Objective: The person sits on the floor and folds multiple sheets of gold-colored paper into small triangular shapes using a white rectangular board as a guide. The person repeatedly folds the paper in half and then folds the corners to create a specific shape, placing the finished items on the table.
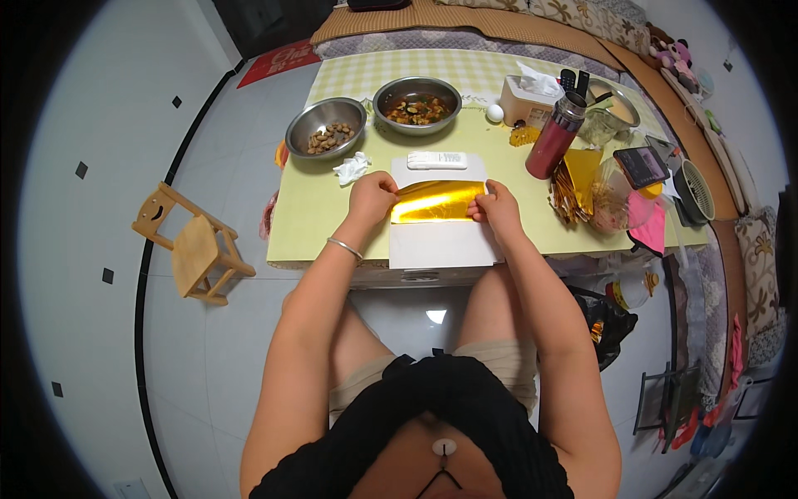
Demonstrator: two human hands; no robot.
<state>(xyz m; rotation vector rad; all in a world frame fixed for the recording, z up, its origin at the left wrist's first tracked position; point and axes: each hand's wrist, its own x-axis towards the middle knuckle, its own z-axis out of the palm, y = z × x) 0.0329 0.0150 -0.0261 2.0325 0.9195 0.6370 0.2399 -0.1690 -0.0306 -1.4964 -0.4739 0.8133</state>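
A shiny gold foil sheet (437, 202) stretches between my two hands, above a white board (440, 248) at the table's near edge. My left hand (372, 200) pinches the sheet's left end, thumb and fingers closed. At the other end my right hand (499, 209) grips the foil near its right edge. A white remote control (436, 160) lies across the far part of the board, just beyond the foil. To the left of my left hand sits a crumpled white tissue (352, 168).
Two steel bowls (417, 79) with food stand at the far left. On the right are a red thermos (557, 137), folded gold foil pieces (573, 195), a phone (641, 167) and a tissue box (529, 98). A wooden chair (198, 244) stands left; a black bag (611, 324) lies below right.
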